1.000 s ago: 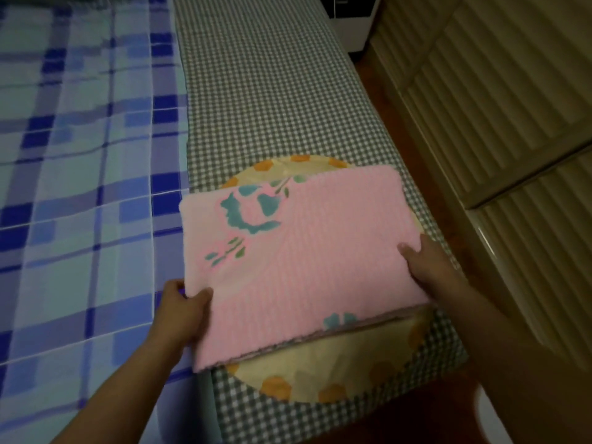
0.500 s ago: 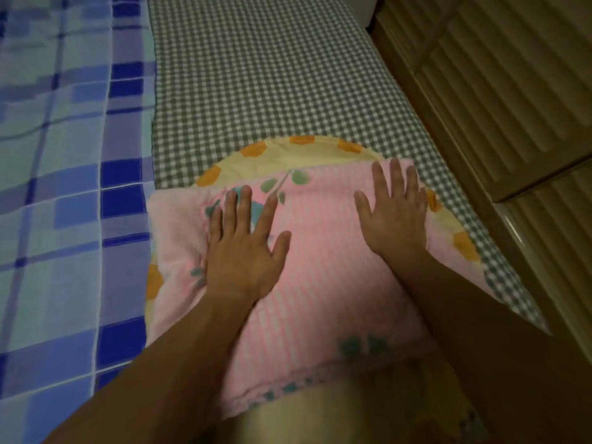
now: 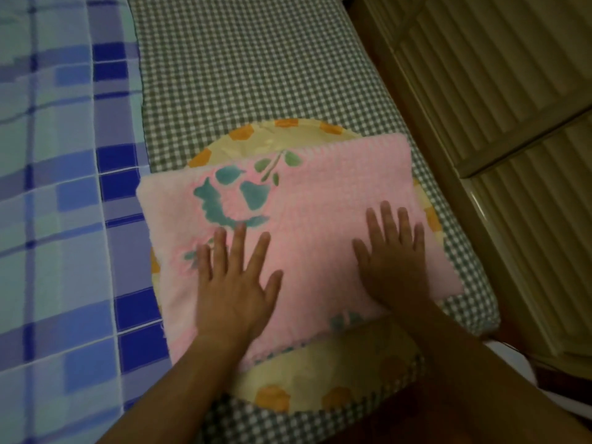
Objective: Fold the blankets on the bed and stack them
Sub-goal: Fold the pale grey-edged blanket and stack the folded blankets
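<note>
A folded pink blanket (image 3: 323, 200) with teal and green flower prints lies on a round yellow piece with orange patches (image 3: 333, 363), on the grey checked bedding. My left hand (image 3: 235, 283) presses flat on the blanket's near left part, fingers spread. On the blanket's right part my right hand (image 3: 392, 257) rests flat too, fingers straight. Neither hand grips the cloth.
The grey checked bedding (image 3: 256, 68) runs away ahead. A blue plaid sheet (image 3: 57, 187) covers the bed to the left. A slatted wooden cabinet front (image 3: 499, 91) stands close along the right, with a narrow strip of floor between it and the bed.
A second ago both hands gripped the blanket's side edges. They then laid flat on top near its far part and have since slid back toward me.
</note>
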